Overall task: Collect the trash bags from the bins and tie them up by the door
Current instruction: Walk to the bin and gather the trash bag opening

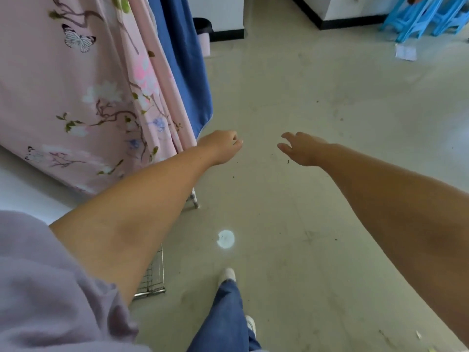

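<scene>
A pale pink bin [204,39] lined with a black trash bag [202,24] stands far ahead by the white wall, partly hidden behind a hanging blue cloth [182,59]. Both my arms stretch forward over the floor, well short of the bin. My left hand [221,146] is loosely curled with its fingers folded in and holds nothing. My right hand [300,148] is open, with fingers spread and empty. Below, my jeans leg and white shoe [227,276] step forward.
Pink floral sheets [76,92] hang on a drying rack at the left, its metal foot [194,199] near my left arm. Blue plastic stools [421,19] stand at the back right, with a scrap of paper [406,52] on the floor nearby. Crumbs dot the beige floor.
</scene>
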The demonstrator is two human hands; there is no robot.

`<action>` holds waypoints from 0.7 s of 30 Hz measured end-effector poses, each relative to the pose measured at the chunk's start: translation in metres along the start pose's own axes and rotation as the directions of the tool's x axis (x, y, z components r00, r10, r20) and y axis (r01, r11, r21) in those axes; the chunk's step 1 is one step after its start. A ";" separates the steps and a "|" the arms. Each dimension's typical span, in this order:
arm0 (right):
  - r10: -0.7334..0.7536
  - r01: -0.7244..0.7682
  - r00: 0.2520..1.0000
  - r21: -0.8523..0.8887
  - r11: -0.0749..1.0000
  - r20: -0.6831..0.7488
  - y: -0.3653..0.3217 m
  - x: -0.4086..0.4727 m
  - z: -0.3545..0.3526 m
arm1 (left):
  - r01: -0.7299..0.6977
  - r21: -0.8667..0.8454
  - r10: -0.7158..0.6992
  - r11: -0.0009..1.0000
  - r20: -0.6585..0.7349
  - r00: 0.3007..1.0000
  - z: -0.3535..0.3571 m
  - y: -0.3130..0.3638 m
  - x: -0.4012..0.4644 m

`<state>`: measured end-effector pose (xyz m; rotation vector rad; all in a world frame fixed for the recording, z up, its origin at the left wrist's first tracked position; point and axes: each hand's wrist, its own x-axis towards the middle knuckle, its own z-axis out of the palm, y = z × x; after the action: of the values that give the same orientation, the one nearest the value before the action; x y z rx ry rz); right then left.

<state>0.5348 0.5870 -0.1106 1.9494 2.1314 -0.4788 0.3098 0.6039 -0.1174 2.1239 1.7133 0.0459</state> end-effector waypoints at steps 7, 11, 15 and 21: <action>-0.020 0.020 1.000 0.002 1.000 0.021 0.017 0.123 -0.037 | 0.045 -0.003 -0.045 0.999 0.003 0.999 -0.022 -0.018 0.113; -0.048 0.047 0.999 0.044 0.998 0.022 0.018 0.198 -0.066 | 0.069 -0.005 -0.069 0.998 0.038 0.997 -0.039 -0.033 0.183; -0.066 0.064 0.997 0.051 0.997 0.049 0.026 0.265 -0.090 | 0.082 -0.012 -0.081 0.997 0.060 0.995 -0.057 -0.037 0.249; -0.103 0.103 0.991 0.011 0.995 0.091 0.050 0.376 -0.126 | 0.120 -0.012 -0.119 0.993 0.049 0.992 -0.076 -0.039 0.356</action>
<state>0.5544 0.9852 -0.1383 1.7910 2.1832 -0.5825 0.3398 0.9683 -0.1409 1.9907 1.8026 -0.0268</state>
